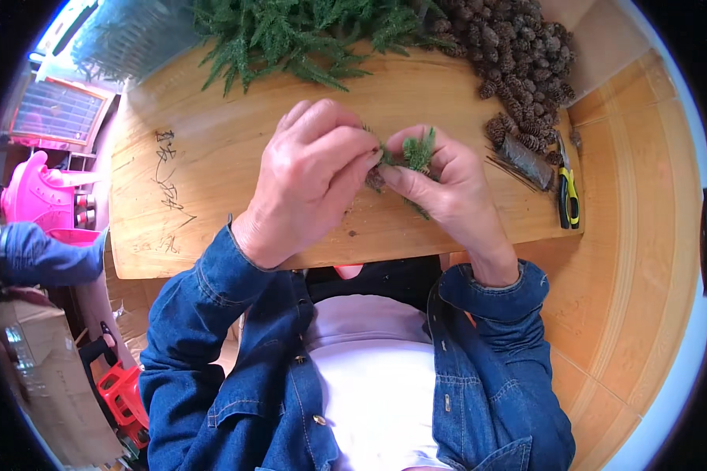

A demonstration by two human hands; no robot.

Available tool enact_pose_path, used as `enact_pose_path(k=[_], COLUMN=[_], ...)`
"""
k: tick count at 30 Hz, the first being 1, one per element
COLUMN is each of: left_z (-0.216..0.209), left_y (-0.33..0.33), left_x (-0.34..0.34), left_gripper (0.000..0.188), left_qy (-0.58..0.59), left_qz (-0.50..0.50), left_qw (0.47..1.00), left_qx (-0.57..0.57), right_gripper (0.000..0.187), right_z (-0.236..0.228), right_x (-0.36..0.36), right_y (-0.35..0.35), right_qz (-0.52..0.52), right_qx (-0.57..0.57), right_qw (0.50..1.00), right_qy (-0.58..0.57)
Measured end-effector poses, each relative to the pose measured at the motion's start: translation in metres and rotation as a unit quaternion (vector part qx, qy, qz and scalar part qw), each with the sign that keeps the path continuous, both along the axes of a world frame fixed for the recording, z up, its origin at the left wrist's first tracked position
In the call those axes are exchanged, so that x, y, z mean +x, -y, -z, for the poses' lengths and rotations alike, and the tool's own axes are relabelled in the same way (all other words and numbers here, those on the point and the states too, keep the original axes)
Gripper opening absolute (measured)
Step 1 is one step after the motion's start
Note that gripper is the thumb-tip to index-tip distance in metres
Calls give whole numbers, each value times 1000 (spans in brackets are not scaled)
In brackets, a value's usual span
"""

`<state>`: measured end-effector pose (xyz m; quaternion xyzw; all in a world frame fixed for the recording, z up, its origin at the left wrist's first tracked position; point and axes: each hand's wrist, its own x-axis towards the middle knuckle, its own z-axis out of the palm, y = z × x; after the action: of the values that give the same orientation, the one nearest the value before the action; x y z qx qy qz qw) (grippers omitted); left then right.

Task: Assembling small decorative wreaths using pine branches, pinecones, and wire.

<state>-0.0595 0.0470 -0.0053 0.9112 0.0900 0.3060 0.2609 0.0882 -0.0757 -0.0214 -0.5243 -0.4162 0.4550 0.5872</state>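
My left hand (310,169) is closed in a pinch, its fingertips meeting those of my right hand over the wooden table (236,173). What lies between the left fingertips is too small and covered to name. Held in my right hand (452,180) is a short green fir sprig (422,151), its needles sticking up between thumb and fingers. A small brown pine cone (375,180) shows just under the touching fingertips, partly hidden by them. More green needles poke out below the right thumb.
Green fir branches (291,39) are heaped at the table's far side, with a pile of pine cones (518,55) to their right. Pliers with yellow-black handles (567,196) lie at the right edge beside a bundle of thin wires (526,161). A pink plastic object (39,192) stands at left.
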Motion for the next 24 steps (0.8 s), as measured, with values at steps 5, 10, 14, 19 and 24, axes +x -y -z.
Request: enact_pose_path(k=[5, 10, 14, 19, 24], left_z=[-6, -4, -6, -13, -14], left_y=[4, 9, 10, 11, 18], left_x=[2, 8, 16, 37, 54], left_gripper=[12, 13, 15, 13, 13], left_qy=[19, 67, 71, 31, 25], left_qz=[14, 22, 48, 81, 99], left_qw=[993, 996, 994, 996, 995], left_qx=[114, 52, 60, 10, -19], right_gripper=[20, 16, 13, 14, 15], right_z=[13, 2, 12, 15, 12], right_x=[2, 2, 3, 12, 22], right_y=[5, 11, 17, 31, 42], right_qz=[-2, 10, 17, 64, 105], right_qx=[25, 44, 59, 93, 71], right_qw=[1000, 999, 998, 993, 991], right_qy=[-3, -1, -29, -30, -41])
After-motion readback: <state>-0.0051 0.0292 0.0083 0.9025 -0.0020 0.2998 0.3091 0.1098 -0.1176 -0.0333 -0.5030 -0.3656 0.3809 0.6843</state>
